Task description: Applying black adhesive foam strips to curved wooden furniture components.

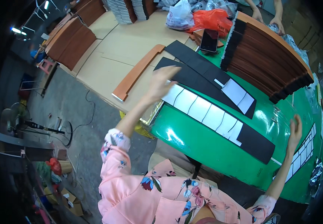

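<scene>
My left hand (161, 83) is at the left end of a long black strip (258, 145). Its fingers are stretched out and its thumb is apart, close to the white backing sheet (202, 109) that covers most of this strip. Dark lines divide the white sheet into sections. To the right, my right hand (295, 130) is raised above the green table with fingers extended and nothing in it. Farther back lie two more black strips, one overlapping the other; a smaller white lined piece (238, 95) rests on their right end.
A stack of brown strips (266, 56) stands at the back right, with another person's hands (277, 22) behind it. An orange-brown strip (139, 71) lies on the cardboard (105, 65). A phone (209, 40) sits near plastic bags. Another lined white strip (301, 155) lies at the right.
</scene>
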{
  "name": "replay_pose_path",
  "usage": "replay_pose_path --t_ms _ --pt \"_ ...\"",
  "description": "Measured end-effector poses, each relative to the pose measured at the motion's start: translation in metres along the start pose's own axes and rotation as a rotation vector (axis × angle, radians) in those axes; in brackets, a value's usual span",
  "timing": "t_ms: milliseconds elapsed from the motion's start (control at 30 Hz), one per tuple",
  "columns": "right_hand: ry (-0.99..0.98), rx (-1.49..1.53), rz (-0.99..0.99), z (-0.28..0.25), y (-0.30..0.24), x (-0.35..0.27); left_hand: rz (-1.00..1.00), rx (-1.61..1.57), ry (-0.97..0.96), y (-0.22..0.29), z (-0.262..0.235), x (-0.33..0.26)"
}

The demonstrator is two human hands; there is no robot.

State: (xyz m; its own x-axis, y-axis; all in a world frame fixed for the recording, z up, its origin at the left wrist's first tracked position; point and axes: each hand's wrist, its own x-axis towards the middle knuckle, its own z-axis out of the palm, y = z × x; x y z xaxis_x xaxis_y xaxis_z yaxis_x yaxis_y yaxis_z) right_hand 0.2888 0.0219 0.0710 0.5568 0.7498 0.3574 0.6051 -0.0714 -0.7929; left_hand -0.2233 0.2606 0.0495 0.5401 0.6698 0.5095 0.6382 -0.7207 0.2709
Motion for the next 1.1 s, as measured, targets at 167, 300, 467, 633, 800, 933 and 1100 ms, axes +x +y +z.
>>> replay_pose_path --t_ms 167,300,467,633,800,933,1100 --pt "-0.149 0.048 0.156 0.007 0.041 -0.081 -0.555 0.526 -0.078 -0.120 -0.031 -0.108" --pt "-0.157 0.039 0.141 0.032 -0.002 -0.108 -0.718 0.307 -0.113 -0.138 -0.042 -0.121" --pt "-0.325 -0.103 -0.369 0.076 -0.085 -0.118 -0.907 -0.402 0.014 -0.101 -0.074 -0.135" --pt "-0.291 -0.225 -0.868 0.120 -0.148 -0.146 -0.749 -0.731 -0.250 0.005 -0.081 -0.122" --pt "-0.359 -0.443 -0.930 0.143 -0.177 -0.178 -0.391 -0.672 -0.739 0.096 -0.047 -0.089" --pt "-0.568 -0.362 -0.619 0.132 -0.135 -0.195 -0.204 -0.715 -1.065 0.130 -0.013 -0.067" --pt "-0.510 -0.360 -0.533 0.133 -0.104 -0.202 -0.281 -0.771 -1.102 0.123 0.019 -0.060"
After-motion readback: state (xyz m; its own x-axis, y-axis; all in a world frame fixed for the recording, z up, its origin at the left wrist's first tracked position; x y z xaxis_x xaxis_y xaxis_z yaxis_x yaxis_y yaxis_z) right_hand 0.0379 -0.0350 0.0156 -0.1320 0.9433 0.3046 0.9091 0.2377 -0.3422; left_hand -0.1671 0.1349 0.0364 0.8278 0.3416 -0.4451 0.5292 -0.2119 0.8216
